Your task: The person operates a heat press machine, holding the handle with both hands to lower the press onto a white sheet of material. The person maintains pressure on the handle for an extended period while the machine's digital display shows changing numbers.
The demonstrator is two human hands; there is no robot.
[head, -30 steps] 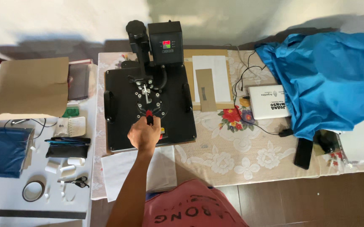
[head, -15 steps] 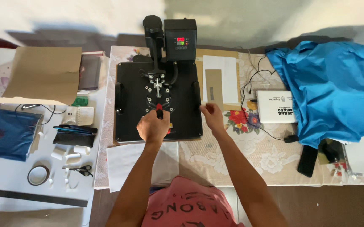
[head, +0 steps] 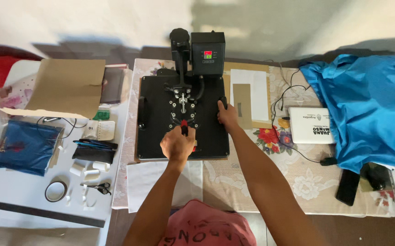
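Squarely ahead of the person, the left hand [head: 177,145] is clenched around the red-tipped handle [head: 184,127] of a black heat press [head: 182,116], while the right hand [head: 227,115] grips the press's side knob [head: 223,101] at the plate's right edge. Under both hands the flat black top plate lies level on the worktop [head: 234,182], which is spread with a flowered cloth. Beyond the left hand rises the press's control box [head: 207,53] with a lit display. Just below the left wrist lies a white sheet [head: 147,182]. Right of the right hand sit a brown card strip [head: 242,105], a white device [head: 311,125] with a cable, and blue fabric [head: 371,107]. Well left of the left hand lie a cardboard flap [head: 67,86], scissors [head: 98,187], a tape roll [head: 56,191] and a folded blue garment [head: 24,146].
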